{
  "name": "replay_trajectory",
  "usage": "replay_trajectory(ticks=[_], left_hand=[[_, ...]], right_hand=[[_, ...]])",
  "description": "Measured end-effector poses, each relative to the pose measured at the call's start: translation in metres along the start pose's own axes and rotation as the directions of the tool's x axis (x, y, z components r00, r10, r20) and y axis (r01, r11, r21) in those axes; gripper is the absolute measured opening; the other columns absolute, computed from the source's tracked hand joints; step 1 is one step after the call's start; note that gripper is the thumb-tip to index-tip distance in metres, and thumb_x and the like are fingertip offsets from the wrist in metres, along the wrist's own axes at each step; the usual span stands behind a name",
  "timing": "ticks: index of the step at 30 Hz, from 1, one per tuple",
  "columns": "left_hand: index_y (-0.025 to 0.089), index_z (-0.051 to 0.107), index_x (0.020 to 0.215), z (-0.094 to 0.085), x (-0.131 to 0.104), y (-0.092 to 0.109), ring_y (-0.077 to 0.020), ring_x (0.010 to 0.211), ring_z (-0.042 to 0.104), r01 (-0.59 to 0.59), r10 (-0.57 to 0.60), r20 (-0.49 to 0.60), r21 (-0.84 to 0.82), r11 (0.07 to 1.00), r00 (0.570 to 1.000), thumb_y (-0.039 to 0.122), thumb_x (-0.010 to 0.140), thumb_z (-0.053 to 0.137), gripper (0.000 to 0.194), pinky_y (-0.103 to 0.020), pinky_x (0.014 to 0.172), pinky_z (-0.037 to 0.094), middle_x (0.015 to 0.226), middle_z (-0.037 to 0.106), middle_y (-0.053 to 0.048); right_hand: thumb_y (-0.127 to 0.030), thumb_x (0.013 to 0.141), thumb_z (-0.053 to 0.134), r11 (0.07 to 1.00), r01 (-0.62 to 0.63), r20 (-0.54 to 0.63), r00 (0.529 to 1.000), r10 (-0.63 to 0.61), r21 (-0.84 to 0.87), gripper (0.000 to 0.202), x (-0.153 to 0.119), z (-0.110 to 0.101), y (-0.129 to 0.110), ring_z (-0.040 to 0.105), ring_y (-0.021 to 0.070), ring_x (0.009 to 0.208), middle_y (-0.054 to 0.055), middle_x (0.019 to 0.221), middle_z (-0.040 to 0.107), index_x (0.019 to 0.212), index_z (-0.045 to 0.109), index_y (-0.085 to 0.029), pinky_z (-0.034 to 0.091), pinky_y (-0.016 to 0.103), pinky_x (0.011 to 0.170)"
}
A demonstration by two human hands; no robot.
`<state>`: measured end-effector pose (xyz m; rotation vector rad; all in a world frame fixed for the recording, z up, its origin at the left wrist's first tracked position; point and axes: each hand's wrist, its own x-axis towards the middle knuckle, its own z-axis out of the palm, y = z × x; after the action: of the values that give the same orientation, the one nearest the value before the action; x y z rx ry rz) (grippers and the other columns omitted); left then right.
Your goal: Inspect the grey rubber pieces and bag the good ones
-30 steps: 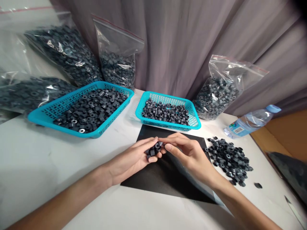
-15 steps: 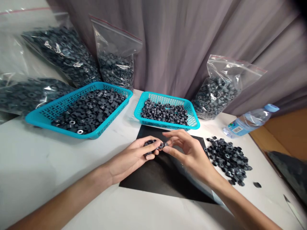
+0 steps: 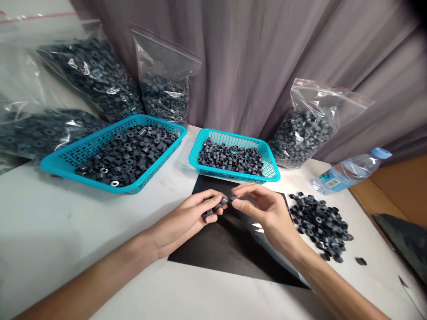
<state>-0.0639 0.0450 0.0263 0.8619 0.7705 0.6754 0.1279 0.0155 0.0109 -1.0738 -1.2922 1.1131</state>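
Over a black sheet (image 3: 213, 249), my left hand (image 3: 193, 213) is closed around several small dark grey rings (image 3: 208, 215). One of them shows between its thumb and fingers. My right hand (image 3: 267, 209) pinches a single dark ring (image 3: 233, 198) between thumb and index finger, close beside the left fingertips. Whether the two rings touch I cannot tell. Behind my hands stands a small blue basket (image 3: 230, 172) of dark grey pieces. A loose pile of dark rings and caps (image 3: 320, 224) lies to the right of my right hand.
At the left stands a larger blue basket (image 3: 126, 189) full of similar rings. Clear zip bags (image 3: 167, 58) of grey pieces lean at the back left, another bag (image 3: 307, 133) at the back right. A water bottle (image 3: 353, 171) lies tilted on the white table (image 3: 100, 222).
My right fingers have closed in around a ring and tilted it. The left hand keeps its rings, with one turned at its fingertips. The whole view has shifted slightly.
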Motion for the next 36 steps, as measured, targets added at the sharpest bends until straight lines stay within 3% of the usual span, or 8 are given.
replay_trajectory(ticks=[5, 10, 19, 26, 31, 36], left_hand=[[0.016, 0.073, 0.087, 0.0, 0.0, -0.005, -0.0153, 0.092, 0.051, 0.013, -0.012, 0.015, -0.06, 0.998, 1.0, 0.026, 0.091, 0.064, 0.014, -0.025, 0.068, 0.036, 0.093, 0.059, -0.005], [0.018, 0.072, 0.083, 0.002, -0.001, -0.008, -0.0144, 0.087, 0.05, 0.014, -0.012, 0.012, -0.116, 0.993, 1.0, 0.033, 0.087, 0.07, 0.016, -0.026, 0.068, 0.037, 0.09, 0.056, -0.003], [0.02, 0.071, 0.092, -0.001, -0.004, -0.002, -0.0145, 0.093, 0.05, 0.006, -0.008, 0.054, 0.037, 0.999, 0.998, 0.038, 0.086, 0.071, 0.019, -0.026, 0.078, 0.038, 0.099, 0.059, -0.002], [0.019, 0.07, 0.099, -0.004, -0.002, -0.001, -0.0142, 0.096, 0.052, 0.058, -0.06, 0.044, 0.048, 0.997, 0.997, 0.035, 0.087, 0.071, 0.02, -0.026, 0.083, 0.039, 0.095, 0.059, -0.002], [0.017, 0.072, 0.095, -0.003, -0.002, 0.003, -0.0156, 0.099, 0.055, 0.044, -0.044, 0.039, 0.01, 0.999, 0.998, 0.033, 0.087, 0.071, 0.017, -0.026, 0.087, 0.042, 0.101, 0.064, -0.005], [0.016, 0.075, 0.092, -0.003, -0.001, 0.001, -0.0156, 0.098, 0.058, 0.035, -0.034, 0.01, -0.062, 0.997, 0.999, 0.029, 0.089, 0.069, 0.015, -0.022, 0.075, 0.043, 0.103, 0.066, -0.008]], right_hand=[[-0.031, 0.078, 0.081, 0.999, 0.026, -0.017, 1.0, -0.026, 0.023, 0.016, -0.003, 0.003, 0.005, 0.066, 0.018, 0.088, 0.002, 0.094, 0.068, 0.088, 0.07, -0.023, 0.056, 0.033, 0.082], [-0.034, 0.082, 0.078, 0.971, 0.138, 0.004, 0.99, -0.14, -0.198, 0.015, -0.007, 0.006, 0.004, 0.063, 0.0199, 0.09, 0.003, 0.091, 0.068, 0.087, 0.07, -0.023, 0.051, 0.035, 0.085], [-0.034, 0.086, 0.074, 0.991, 0.069, 0.151, 0.987, -0.05, -0.118, 0.016, -0.004, -0.002, 0.0, 0.065, 0.0192, 0.091, 0.005, 0.101, 0.071, 0.097, 0.072, -0.023, 0.053, 0.035, 0.086], [-0.032, 0.082, 0.078, 0.997, -0.007, 0.136, 0.99, 0.018, -0.08, 0.015, 0.0, -0.009, 0.0, 0.065, 0.0171, 0.082, 0.002, 0.088, 0.07, 0.087, 0.07, -0.021, 0.053, 0.032, 0.079], [-0.032, 0.079, 0.08, 0.999, -0.027, 0.046, 0.999, 0.028, -0.029, 0.016, 0.006, -0.016, -0.001, 0.065, 0.0159, 0.083, 0.001, 0.088, 0.07, 0.085, 0.069, -0.022, 0.052, 0.03, 0.08], [-0.035, 0.08, 0.079, 0.998, -0.062, -0.01, 0.998, 0.063, 0.031, 0.017, 0.007, -0.012, 0.005, 0.064, 0.0161, 0.08, 0.001, 0.084, 0.069, 0.085, 0.069, -0.021, 0.052, 0.03, 0.079]])
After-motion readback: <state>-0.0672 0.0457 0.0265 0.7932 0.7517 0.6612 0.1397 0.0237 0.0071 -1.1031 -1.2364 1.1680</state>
